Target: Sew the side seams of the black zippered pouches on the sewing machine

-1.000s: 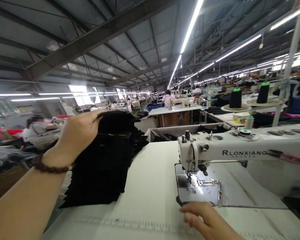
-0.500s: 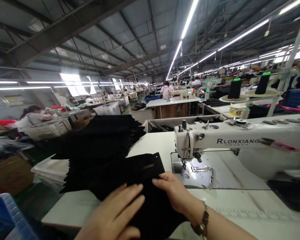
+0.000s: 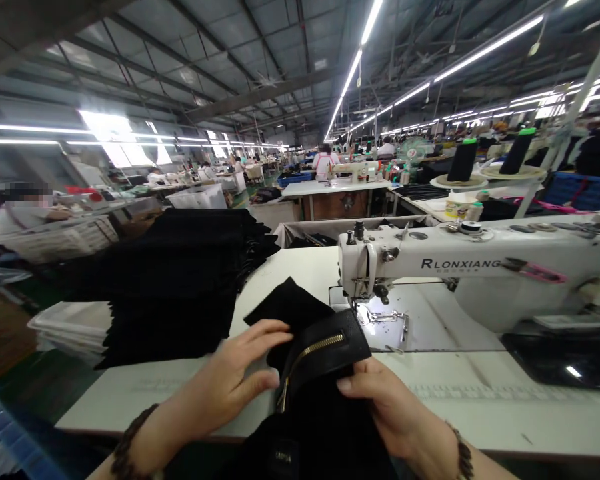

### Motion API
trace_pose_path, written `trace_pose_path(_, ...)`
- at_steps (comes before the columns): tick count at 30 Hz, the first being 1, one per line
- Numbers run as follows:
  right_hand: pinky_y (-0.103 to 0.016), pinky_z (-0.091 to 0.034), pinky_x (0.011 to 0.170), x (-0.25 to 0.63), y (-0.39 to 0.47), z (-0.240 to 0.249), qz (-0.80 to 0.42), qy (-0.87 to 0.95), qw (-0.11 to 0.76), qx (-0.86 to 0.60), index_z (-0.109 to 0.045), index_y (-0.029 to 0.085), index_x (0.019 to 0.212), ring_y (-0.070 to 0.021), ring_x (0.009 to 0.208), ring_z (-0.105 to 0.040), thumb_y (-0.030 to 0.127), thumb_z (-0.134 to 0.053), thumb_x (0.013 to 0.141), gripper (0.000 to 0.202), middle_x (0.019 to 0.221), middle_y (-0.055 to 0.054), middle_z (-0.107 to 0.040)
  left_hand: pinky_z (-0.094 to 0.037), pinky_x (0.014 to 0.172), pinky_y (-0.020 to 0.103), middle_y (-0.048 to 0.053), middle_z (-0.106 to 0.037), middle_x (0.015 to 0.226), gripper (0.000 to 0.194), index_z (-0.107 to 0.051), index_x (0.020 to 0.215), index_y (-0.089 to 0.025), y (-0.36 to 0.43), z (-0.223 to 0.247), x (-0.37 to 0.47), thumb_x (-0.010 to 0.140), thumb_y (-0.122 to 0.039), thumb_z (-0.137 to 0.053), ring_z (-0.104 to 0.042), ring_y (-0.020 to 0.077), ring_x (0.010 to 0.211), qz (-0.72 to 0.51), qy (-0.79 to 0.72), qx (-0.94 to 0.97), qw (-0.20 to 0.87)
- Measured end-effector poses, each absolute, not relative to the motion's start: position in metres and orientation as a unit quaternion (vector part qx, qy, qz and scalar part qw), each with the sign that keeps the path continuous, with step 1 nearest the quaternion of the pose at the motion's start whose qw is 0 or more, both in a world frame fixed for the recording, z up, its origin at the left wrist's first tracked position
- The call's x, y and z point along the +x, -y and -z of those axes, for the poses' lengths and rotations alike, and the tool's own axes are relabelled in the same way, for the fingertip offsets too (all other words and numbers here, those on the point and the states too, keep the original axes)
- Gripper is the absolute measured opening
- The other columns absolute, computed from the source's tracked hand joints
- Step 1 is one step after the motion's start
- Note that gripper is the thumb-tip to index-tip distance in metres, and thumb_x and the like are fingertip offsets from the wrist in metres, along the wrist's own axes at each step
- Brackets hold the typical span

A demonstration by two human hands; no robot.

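A black fabric piece [image 3: 325, 427] with a gold zipper [image 3: 323, 345] set in a black panel hangs over the table's front edge, with a small label low on it. My right hand [image 3: 385, 400] pinches the panel's right side between thumb and fingers. On the left side of the piece, my left hand [image 3: 230, 373] has its thumb and fingers apart, fingertips at the fabric beside the zipper panel. Just behind the panel is the needle area of a white sewing machine [image 3: 430, 260].
A tall stack of black cloth [image 3: 180, 267] lies on the left of the white table [image 3: 155, 393]. Pink-handled snips [image 3: 535, 270] rest on the machine. A blue crate [image 3: 15, 427] is at lower left. Black thread cones [image 3: 463, 161] stand behind; other people sit farther off.
The black piece has been drawn nearer and lifted, showing its zipper and label. My left hand has risen from lying over the cloth. The view has shifted slightly.
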State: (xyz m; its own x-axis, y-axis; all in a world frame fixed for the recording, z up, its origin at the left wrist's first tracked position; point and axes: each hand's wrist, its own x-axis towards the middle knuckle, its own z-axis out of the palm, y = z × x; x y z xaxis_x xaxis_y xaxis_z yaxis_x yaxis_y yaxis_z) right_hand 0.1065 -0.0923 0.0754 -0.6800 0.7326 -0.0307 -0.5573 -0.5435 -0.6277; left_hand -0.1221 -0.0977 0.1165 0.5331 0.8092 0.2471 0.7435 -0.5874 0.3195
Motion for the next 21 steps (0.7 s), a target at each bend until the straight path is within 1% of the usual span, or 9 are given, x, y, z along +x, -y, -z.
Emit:
trace_pose_path(2,-0.034,-0.042,0.083,0.108,0.092,-0.073,-0.866,0.298,0.376,-0.14,-0.065,0.014,0.089,-0.0193,0.079,-0.062,0.005,-0.058,0.054,0.037,0.078,-0.004,-0.067,-0.034,0.101,0.034,0.01,-0.038,0.135,0.066,-0.033,0.132,-0.022,0.1,-0.112,-0.116,0.08,-0.06,-0.043,-0.039,0.0233,0.122,-0.144,-0.433,0.873,0.172)
trace_pose_path(4,-0.034,-0.043,0.082,0.107,0.093,-0.074,-0.868,0.294,0.373,-0.142,-0.065,0.014,0.089,-0.0193,0.079,-0.062,0.003,-0.054,0.05,0.042,0.078,-0.004,-0.067,-0.025,0.105,0.04,0.012,-0.023,0.143,0.087,-0.021,0.137,-0.021,0.099,-0.106,-0.113,0.07,-0.067,-0.05,-0.025,0.0274,0.13,-0.148,-0.438,0.864,0.199)
trace_pose_path(6,-0.033,-0.043,0.081,0.104,0.094,-0.075,-0.875,0.286,0.366,-0.14,-0.065,0.014,0.09,-0.0196,0.079,-0.062,0.002,-0.051,0.048,0.045,0.08,-0.004,-0.068,-0.016,0.107,0.043,0.012,-0.007,0.147,0.096,-0.014,0.139,-0.02,0.094,-0.103,-0.109,0.066,-0.069,-0.052,-0.012,0.0294,0.133,-0.174,-0.438,0.858,0.204)
trace_pose_path(9,-0.034,-0.044,0.081,0.099,0.095,-0.074,-0.888,0.273,0.351,-0.119,-0.064,0.014,0.09,-0.0205,0.08,-0.062,0.002,-0.048,0.045,0.049,0.082,-0.004,-0.068,-0.013,0.107,0.045,0.013,-0.002,0.147,0.096,-0.016,0.139,-0.019,0.08,-0.112,-0.104,0.065,-0.071,-0.05,-0.008,0.0303,0.133,-0.192,-0.403,0.867,0.223)
trace_pose_path(13,-0.035,-0.043,0.083,0.102,0.094,-0.066,-0.899,0.26,0.339,-0.095,-0.065,0.014,0.088,-0.0209,0.083,-0.062,0.004,-0.046,0.044,0.049,0.084,-0.004,-0.069,-0.022,0.105,0.045,0.01,0.003,0.147,0.085,-0.031,0.134,-0.022,0.071,-0.138,-0.102,0.066,-0.068,-0.053,-0.017,0.0331,0.131,-0.17,-0.358,0.892,0.218)
trace_pose_path(15,-0.035,-0.043,0.083,0.107,0.093,-0.064,-0.893,0.256,0.357,-0.1,-0.066,0.015,0.083,-0.021,0.082,-0.062,0.006,-0.046,0.044,0.045,0.083,-0.004,-0.069,-0.025,0.104,0.044,0.01,-0.005,0.147,0.079,-0.033,0.133,-0.024,0.076,-0.146,-0.105,0.068,-0.06,-0.06,-0.023,0.0322,0.13,-0.158,-0.38,0.896,0.164)
trace_pose_path(17,-0.035,-0.043,0.083,0.112,0.092,-0.064,-0.88,0.254,0.384,-0.119,-0.067,0.015,0.077,-0.0213,0.081,-0.063,0.007,-0.047,0.045,0.039,0.081,-0.003,-0.069,-0.029,0.103,0.042,0.01,-0.024,0.142,0.078,-0.03,0.134,-0.025,0.083,-0.146,-0.11,0.069,-0.05,-0.066,-0.032,0.029,0.126,-0.135,-0.405,0.897,0.113)
trace_pose_path(19,-0.036,-0.044,0.083,0.115,0.089,-0.066,-0.862,0.26,0.413,-0.14,-0.067,0.016,0.072,-0.0218,0.08,-0.063,0.009,-0.048,0.045,0.034,0.079,-0.003,-0.069,-0.034,0.101,0.038,0.008,-0.039,0.134,0.074,-0.024,0.135,-0.024,0.09,-0.14,-0.115,0.075,-0.037,-0.064,-0.04,0.0252,0.12,-0.12,-0.422,0.896,0.069)
trace_pose_path(21,-0.036,-0.043,0.085,0.115,0.087,-0.068,-0.848,0.271,0.429,-0.153,-0.067,0.016,0.071,-0.0223,0.081,-0.063,0.009,-0.048,0.045,0.033,0.079,-0.003,-0.07,-0.037,0.098,0.036,0.008,-0.043,0.13,0.066,-0.022,0.136,-0.022,0.093,-0.132,-0.119,0.079,-0.023,-0.055,-0.045,0.0235,0.115,-0.131,-0.435,0.891,0.006)
